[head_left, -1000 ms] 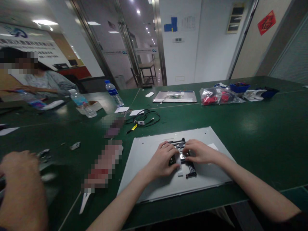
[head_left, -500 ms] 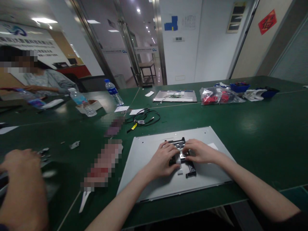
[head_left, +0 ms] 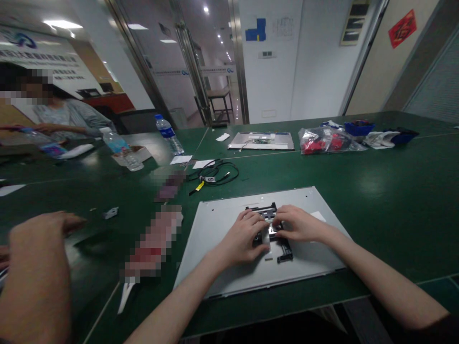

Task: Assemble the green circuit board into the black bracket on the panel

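Observation:
A large pale grey flat panel lies on the green table in front of me. At its middle sits a black and silver bracket-like part, which my fingers partly cover. My left hand grips this part from the left, thumb and fingers curled along a silver strip. From the right, my right hand pinches the same part with bent fingers. Whether a smaller piece is between the fingertips is hidden.
A co-worker's arm reaches in at the left, near a small metal piece. Behind the panel lie a coiled black cable, another panel with a circuit board and a plastic bag of red things. Bottles stand farther back.
The co-worker's hand at the left has moved right and slightly up over the table. My two hands stay on the bracket-like part with hardly any visible movement.

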{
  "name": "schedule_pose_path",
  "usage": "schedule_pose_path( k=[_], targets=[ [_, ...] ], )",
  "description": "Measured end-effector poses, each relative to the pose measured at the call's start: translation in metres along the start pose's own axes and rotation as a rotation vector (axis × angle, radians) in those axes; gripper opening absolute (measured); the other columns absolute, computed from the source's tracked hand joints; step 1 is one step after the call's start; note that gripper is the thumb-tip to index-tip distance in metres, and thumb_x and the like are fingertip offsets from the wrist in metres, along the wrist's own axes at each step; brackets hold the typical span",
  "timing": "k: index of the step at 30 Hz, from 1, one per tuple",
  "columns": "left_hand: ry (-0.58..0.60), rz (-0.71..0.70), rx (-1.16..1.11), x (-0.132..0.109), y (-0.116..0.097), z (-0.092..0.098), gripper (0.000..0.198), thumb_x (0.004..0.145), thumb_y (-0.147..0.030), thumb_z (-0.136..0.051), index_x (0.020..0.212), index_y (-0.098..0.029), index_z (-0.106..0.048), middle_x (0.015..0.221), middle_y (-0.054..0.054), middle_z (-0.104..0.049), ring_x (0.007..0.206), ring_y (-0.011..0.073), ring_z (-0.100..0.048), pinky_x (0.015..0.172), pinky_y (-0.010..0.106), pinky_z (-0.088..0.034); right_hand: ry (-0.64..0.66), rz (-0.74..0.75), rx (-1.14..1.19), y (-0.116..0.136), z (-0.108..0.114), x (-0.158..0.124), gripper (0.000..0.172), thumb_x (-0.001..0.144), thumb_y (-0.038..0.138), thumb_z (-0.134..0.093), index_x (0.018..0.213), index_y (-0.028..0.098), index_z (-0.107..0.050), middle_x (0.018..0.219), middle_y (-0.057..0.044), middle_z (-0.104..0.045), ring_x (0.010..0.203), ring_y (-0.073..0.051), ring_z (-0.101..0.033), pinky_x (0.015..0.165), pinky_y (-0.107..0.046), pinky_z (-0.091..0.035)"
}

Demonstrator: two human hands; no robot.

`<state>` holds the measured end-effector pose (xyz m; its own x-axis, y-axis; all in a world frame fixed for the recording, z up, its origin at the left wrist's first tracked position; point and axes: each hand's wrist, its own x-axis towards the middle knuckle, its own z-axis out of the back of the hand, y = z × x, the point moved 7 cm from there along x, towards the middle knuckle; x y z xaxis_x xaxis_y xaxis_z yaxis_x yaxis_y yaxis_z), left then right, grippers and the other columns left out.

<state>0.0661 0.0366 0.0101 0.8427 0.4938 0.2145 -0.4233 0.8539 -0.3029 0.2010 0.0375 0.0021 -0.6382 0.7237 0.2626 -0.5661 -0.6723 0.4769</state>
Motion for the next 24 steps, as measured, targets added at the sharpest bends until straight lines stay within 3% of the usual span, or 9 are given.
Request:
schedule_pose_path(
  k=[10,17,24],
  targets=[
    [-0.014,0.031,-0.017,-0.001,0.004,-0.003,0.049,0.077,-0.043,-0.072,0.118,-0.022,-0.057,0.119,0.009,-0.056,0.113,0.0296,-0.049,0.101,0.049,-0.036,-0.071,0.090,-0.024,0.017,-0.006,-0.001,0.014,0.086,0.021,-0.067,0.100,0.020,-0.068,0.101,-0.007,-0.063,0.095,-0.021,-0.056,0.084,-0.036,-0.044],
    [-0.018,0.043,-0.031,-0.002,0.009,-0.004,0.059,0.078,-0.045,-0.071,0.129,-0.024,-0.050,0.125,0.010,-0.055,0.118,0.0314,-0.046,0.104,0.051,-0.034,-0.121,0.034,-0.040,0.015,-0.018,0.002,0.020,0.084,0.024,-0.069,0.103,0.020,-0.064,0.110,-0.009,-0.060,0.103,-0.024,-0.054,0.089,-0.040,-0.045],
    [-0.008,0.047,-0.021,-0.002,0.008,-0.001,0.060,0.076,-0.047,-0.072,0.127,-0.023,-0.050,0.123,0.010,-0.055,0.119,0.0318,-0.046,0.105,0.052,-0.033,-0.094,-0.018,-0.013,0.013,-0.022,0.004,0.025,0.082,0.024,-0.070,0.105,0.020,-0.062,0.115,-0.010,-0.057,0.108,-0.025,-0.053,0.093,-0.044,-0.044]
  ],
)
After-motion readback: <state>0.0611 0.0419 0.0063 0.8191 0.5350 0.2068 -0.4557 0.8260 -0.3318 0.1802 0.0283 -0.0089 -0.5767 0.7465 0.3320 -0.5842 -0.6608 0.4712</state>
